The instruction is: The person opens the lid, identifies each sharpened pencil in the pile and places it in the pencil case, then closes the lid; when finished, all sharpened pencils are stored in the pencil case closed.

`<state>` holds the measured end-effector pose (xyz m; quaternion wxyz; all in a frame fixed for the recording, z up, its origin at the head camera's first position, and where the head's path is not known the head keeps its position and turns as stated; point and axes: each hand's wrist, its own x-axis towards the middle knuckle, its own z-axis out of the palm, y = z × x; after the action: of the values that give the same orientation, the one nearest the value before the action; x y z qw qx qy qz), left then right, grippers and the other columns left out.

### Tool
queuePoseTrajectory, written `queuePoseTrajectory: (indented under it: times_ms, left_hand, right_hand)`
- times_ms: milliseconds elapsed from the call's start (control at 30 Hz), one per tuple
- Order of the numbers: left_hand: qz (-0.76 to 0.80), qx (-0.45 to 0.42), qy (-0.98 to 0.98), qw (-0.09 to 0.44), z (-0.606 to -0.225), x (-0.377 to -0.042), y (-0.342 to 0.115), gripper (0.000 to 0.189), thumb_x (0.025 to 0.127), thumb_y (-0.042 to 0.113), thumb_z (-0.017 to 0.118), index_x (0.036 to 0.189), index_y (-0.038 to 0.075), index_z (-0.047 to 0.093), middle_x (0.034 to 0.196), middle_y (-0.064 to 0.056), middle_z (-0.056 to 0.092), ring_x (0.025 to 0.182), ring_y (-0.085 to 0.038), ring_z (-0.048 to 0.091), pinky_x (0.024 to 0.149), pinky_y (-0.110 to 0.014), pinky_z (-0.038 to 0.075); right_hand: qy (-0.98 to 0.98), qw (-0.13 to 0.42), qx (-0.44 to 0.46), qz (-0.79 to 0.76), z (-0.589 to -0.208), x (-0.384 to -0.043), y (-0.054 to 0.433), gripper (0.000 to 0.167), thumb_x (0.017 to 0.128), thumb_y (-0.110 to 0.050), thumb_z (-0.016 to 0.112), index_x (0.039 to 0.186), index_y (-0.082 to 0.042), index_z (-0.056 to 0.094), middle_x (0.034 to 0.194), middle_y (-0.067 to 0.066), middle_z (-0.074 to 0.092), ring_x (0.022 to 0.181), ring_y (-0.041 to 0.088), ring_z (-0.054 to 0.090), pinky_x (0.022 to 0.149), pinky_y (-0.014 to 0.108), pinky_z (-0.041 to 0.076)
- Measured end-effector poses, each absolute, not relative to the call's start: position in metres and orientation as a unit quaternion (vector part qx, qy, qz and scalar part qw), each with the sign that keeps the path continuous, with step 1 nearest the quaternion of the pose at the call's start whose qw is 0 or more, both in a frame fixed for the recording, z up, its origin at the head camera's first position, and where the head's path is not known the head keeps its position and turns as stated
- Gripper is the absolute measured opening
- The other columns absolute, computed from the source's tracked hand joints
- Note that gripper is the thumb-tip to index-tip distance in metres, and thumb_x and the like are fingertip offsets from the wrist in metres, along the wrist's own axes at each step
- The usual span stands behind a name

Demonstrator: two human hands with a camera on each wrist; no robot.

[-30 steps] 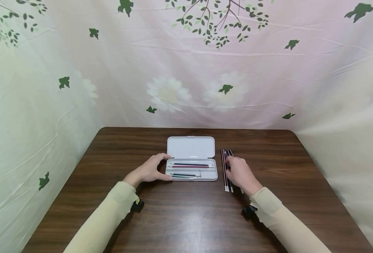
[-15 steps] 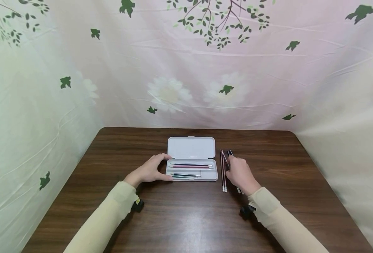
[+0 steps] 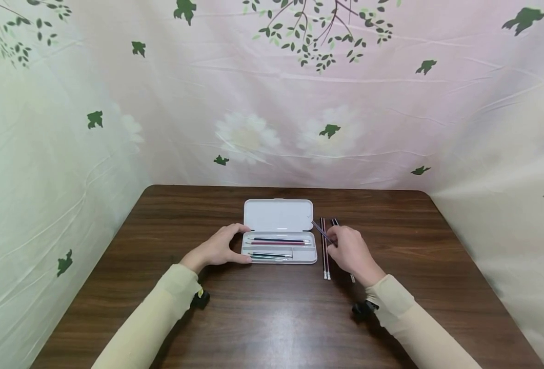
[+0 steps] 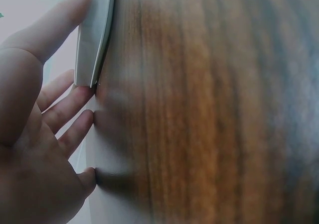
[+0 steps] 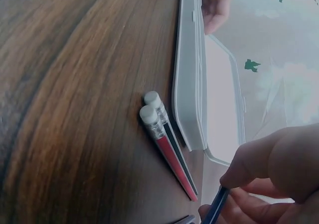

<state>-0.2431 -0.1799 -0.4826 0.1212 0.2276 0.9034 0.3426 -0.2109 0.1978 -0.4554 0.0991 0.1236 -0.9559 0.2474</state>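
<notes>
A white pencil case (image 3: 305, 254) lies open on the table, its lid (image 3: 278, 215) folded back, with several pencils (image 3: 278, 243) in its compartments. My left hand (image 3: 216, 248) holds the case's left end, thumb at the front corner and index finger at the back; the left wrist view shows the thumb (image 4: 60, 22) against its side. My right hand (image 3: 351, 251) pinches a dark blue pencil (image 5: 217, 206), raised and slanting toward the case's right edge. Between case and hand, a red pencil (image 5: 174, 162) and a dark one lie side by side, white erasers toward me.
More dark pencils (image 3: 335, 222) lie on the table partly hidden under my right hand. The dark wooden table (image 3: 272, 318) extends around the case. Patterned cloth (image 3: 276, 102) hangs behind the table and along both sides.
My right hand has drawn one pencil out of the group and lifted it, its tip now swung left toward the case. The two left pencils stay apart from the rest. My left hand stays put.
</notes>
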Motion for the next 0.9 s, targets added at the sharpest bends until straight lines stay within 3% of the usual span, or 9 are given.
queuePoseTrajectory:
  times_ms: [433,900]
  left_hand:
    - [0.344,0.230,0.902,0.120,-0.485,-0.244,-0.181,0.086,0.080,0.048,0.092,0.148,0.014,0.053,0.151,-0.005,0.053,0.145,-0.030,0.041,0.121,-0.053,0.033]
    - [0.351,0.226,0.901,0.120,-0.485,-0.245,-0.181,0.085,0.079,0.047,0.093,0.147,0.014,0.054,0.149,-0.006,0.054,0.144,-0.030,0.042,0.121,-0.054,0.033]
  right_hand:
    - [-0.942,0.116,0.185,0.253,-0.454,-0.214,0.184,0.022,0.079,0.005,0.068,0.097,-0.005,0.075,0.079,0.002,0.061,0.076,0.020,0.054,0.068,0.036,0.047]
    - [-0.931,0.115,0.252,0.238,-0.456,-0.222,0.157,0.025,0.082,0.006,0.069,0.102,-0.004,0.077,0.095,0.007,0.073,0.088,0.022,0.067,0.080,0.042,0.057]
